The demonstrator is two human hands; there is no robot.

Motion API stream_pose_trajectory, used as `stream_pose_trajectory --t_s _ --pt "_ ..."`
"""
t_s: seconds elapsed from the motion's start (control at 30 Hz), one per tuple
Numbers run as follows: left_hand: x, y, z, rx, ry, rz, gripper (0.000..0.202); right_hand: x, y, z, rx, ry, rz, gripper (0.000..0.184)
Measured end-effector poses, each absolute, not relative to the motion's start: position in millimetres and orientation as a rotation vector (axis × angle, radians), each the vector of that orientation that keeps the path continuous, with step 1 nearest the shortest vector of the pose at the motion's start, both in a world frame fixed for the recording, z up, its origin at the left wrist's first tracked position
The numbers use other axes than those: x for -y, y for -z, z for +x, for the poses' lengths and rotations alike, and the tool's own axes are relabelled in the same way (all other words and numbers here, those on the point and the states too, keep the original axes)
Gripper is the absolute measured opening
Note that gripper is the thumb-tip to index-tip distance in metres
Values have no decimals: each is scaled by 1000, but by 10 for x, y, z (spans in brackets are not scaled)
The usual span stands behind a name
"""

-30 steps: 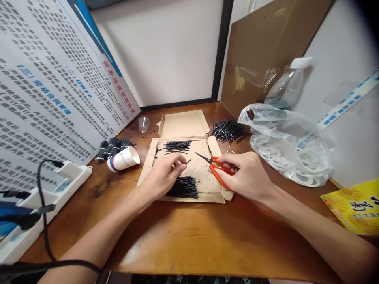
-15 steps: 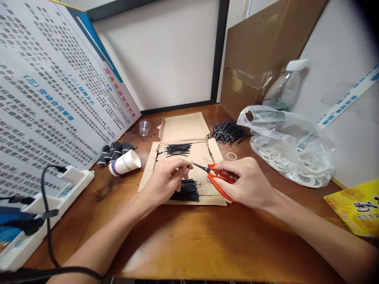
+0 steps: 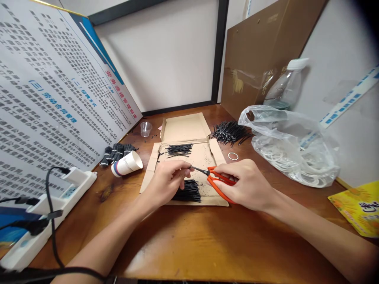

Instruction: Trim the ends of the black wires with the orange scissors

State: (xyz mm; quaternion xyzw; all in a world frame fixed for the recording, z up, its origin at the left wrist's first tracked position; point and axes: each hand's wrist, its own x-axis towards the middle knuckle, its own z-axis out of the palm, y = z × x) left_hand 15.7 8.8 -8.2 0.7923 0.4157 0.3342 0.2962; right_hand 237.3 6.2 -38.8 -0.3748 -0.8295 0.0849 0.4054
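Observation:
My right hand (image 3: 247, 181) is closed around orange-handled scissors (image 3: 217, 179), whose dark blades reach left to the fingertips of my left hand (image 3: 170, 179). The left thumb and fingers are pinched together on a thin black wire, mostly hidden by the fingers. Partly under the left hand, a pile of black wires (image 3: 189, 191) lies on the opened flat cardboard box (image 3: 204, 161). A smaller row of black wires (image 3: 179, 150) rests farther back on the same cardboard. Small dark scraps are scattered on it beside the scissors.
A heap of black wires (image 3: 232, 132) and a white ring (image 3: 233, 156) lie right of the cardboard. Farther right are a plastic bag (image 3: 293, 157) and a bottle (image 3: 286, 86). On the left are a tipped paper cup (image 3: 127, 163), tied wire bundles (image 3: 117, 152) and a power strip (image 3: 68, 193).
The scissor tips have come slightly closer to my left fingertips and now meet them. The view has shifted a little; both hands keep their grip.

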Motion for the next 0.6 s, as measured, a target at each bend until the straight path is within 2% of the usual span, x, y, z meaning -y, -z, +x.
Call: stream_pose_trajectory --t_s 0.6 --pt "-92 103 152 -1087 -890 2067 19 -60 366 2371 2097 -159 -936 21"
